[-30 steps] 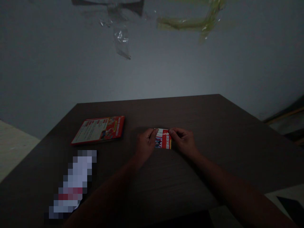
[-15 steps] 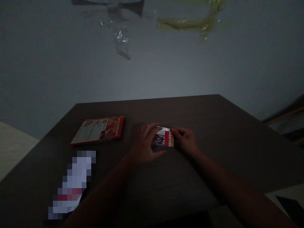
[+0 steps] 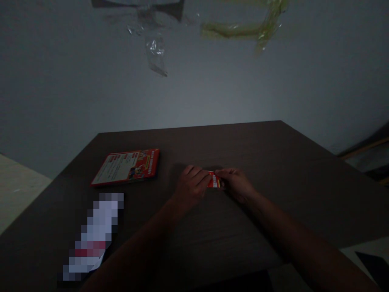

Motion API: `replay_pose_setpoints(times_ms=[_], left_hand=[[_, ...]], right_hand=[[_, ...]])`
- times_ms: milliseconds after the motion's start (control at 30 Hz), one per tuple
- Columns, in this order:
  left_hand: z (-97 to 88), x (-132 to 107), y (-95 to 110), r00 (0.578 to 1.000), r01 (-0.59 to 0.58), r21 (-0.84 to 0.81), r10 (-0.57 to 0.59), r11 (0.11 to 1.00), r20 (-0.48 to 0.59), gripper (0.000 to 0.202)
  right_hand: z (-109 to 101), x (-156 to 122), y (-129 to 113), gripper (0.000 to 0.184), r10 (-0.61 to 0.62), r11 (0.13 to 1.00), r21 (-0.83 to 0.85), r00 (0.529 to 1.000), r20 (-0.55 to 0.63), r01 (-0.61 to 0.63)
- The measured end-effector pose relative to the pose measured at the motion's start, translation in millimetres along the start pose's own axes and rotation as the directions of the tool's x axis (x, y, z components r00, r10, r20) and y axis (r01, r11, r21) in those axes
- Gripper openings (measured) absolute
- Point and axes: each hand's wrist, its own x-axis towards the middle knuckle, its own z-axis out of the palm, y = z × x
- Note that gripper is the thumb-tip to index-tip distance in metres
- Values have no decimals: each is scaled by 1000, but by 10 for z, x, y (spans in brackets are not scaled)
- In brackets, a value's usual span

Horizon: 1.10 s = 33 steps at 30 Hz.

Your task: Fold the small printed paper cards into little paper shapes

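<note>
Head view, white-lettered red card (image 3: 213, 182), left fingers (image 3: 199, 176) closed over it, right fingers (image 3: 227, 174) pinching it

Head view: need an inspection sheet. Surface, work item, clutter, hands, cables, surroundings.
Surface: dark tabletop, dimly lit.
Work item: red printed card, partly covered; whether it touches the tabletop can't be told.
Clutter: flat red-and-white printed pack lying on the left; nearer the person, a pixelated item, unidentifiable.
Hands: right hand pinches the card's right side; left hand has its fingers over the left part, grip hidden.
Cables: nothing seen.
Surroundings: grey wall with yellowish tape and clear tape; pale floor at left.
</note>
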Motion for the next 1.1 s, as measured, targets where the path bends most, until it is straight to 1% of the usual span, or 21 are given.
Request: replay_pose_setpoints(times_ms=[33, 67, 100, 133, 167, 200, 233, 267, 300, 333, 367, 400, 433, 467, 600, 700, 800, 867, 900, 967, 1100], left_hand=[[12, -5, -2, 1000, 30, -42, -30, 999, -3, 20], [22, -8, -5, 997, 74, -94, -76, 993, -10, 20], [29, -10, -6, 989, 138, -156, -143, 978, -23, 19], [34, -9, -6, 970, 225, -228, -241, 947, -43, 18], [35, -5, -3, 932, 324, -309, -357, 894, -56, 16], [33, 2, 5, 877, 421, -402, -478, 813, -50, 16], [29, 11, 16, 806, 503, -500, -591, 705, -22, 17], [22, 21, 31, 736, 565, -587, -676, 579, 41, 19], [16, 32, 48, 673, 595, -670, -731, 443, 114, 21], [10, 43, 68, 624, 610, -726, -757, 317, 194, 22], [6, 54, 87, 586, 614, -761, -766, 208, 264, 23], [5, 62, 106, 556, 612, -782, -768, 120, 317, 23], [8, 69, 123, 535, 608, -792, -767, 58, 355, 22], [14, 72, 137, 521, 602, -798, -765, 14, 379, 21], [75, 52, 159, 498, 555, -826, -757, -97, 424, 21], [117, 29, 155, 496, 533, -834, -745, -146, 447, 23], [108, 27, 148, 510, 539, -831, -730, -141, 455, 24], [76, 35, 142, 535, 549, -827, -709, -122, 460, 25], [57, 40, 138, 549, 553, -825, -696, -112, 463, 26], [23, 48, 131, 562, 566, -818, -676, -106, 476, 25], [5, 49, 118, 546, 592, -798, -671, -116, 502, 27]], right_hand=[[-7, -1, -13, 28, 22, 1000, 12, 1000, 23, -22], [-17, -3, -26, 29, 17, 1000, 15, 999, 47, -18], [-30, -3, -36, 31, -17, 1000, 4, 998, 62, 17], [-43, -4, -44, 32, -77, 997, -26, 995, 63, 79], [-56, -5, -50, 34, -150, 985, -80, 987, 50, 154], [-66, -6, -52, 34, -228, 962, -147, 973, 29, 230], [-73, -8, -52, 33, -301, 930, -216, 953, 10, 296], [-74, -11, -50, 33, -359, 898, -271, 933, 1, 346], [-71, -15, -46, 32, -397, 874, -303, 918, 3, 379], [-63, -20, -41, 32, -419, 861, -314, 908, 11, 401], [-52, -25, -36, 31, -429, 855, -313, 903, 20, 413], [-39, -31, -31, 29, -432, 854, -310, 901, 26, 419], [-26, -36, -27, 27, -431, 853, -312, 902, 31, 418], [-15, -42, -24, 24, -430, 852, -319, 902, 29, 416], [8, -62, -17, 21, -457, 822, -374, 890, 14, 428], [8, -78, -16, 20, -529, 761, -430, 848, 22, 486], [8, -104, -38, 20, -617, 657, -505, 784, 66, 559], [9, -123, -63, 20, -655, 589, -549, 748, 104, 593], [9, -131, -77, 20, -663, 564, -565, 738, 125, 602], [7, -142, -99, 21, -659, 533, -589, 735, 162, 608], [-2, -145, -123, 22, -619, 495, -596, 738, 269, 632]])
